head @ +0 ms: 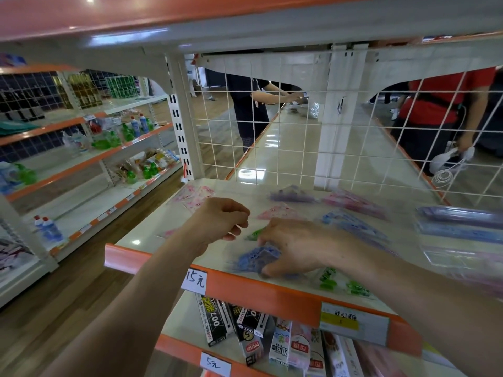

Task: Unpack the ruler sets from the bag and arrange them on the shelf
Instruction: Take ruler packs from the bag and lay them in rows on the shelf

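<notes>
1. Centre of the frame: the right hand reaches over the shelf and grasps a blue ruler set, fingers curled round its clear wrapper just behind the orange front edge.
2. Just left of it, the left hand hovers above the shelf with fingers curled toward the thumb. Blur makes it impossible to tell whether it pinches anything.
3. The shelf holds more ruler sets lying flat and loosely scattered:
   - pink sets at the back left
   - a purple set and a pink set near the wire mesh
   - a green set between the two hands
   - two green sets near the front edge, right of the held one
   - long purple packs stacked at the right edge of the frame
4. A handwritten price tag reading 15 yuan hangs on the orange edge, with a yellow label further right.
5. Lower centre: the shelf below carries black pen boxes and light cartons, standing and leaning against each other.
6. Upper left: neighbouring shelves hold green and blue bottles.
7. Behind the mesh stand a person in dark clothes and a person in red.
</notes>
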`<state>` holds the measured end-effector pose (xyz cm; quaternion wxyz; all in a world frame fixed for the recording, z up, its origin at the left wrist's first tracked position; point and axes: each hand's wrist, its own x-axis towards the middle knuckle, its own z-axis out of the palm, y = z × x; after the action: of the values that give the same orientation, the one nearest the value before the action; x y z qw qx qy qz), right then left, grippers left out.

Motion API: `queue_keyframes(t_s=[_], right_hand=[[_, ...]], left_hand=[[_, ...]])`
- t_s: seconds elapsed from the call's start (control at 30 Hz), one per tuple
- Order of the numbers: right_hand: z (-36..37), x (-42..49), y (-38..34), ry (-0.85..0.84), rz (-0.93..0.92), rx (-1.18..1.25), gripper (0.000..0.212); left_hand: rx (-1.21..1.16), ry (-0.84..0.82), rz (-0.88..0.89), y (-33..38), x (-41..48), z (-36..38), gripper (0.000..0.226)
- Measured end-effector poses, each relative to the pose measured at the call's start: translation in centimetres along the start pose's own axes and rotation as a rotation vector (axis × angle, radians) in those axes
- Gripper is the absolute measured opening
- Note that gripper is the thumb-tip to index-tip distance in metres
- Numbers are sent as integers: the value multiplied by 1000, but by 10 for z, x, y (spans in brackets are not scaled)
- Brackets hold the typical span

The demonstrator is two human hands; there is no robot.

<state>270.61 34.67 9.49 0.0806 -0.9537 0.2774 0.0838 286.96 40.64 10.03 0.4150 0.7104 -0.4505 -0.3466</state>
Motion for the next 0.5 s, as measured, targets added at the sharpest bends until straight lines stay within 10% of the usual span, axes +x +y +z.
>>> queue_keyframes(t_s=[0.5], right_hand=[[-20,52,-39,172,-58,89,31]], left_hand=[[82,357,-34,-34,-17,-70,17]])
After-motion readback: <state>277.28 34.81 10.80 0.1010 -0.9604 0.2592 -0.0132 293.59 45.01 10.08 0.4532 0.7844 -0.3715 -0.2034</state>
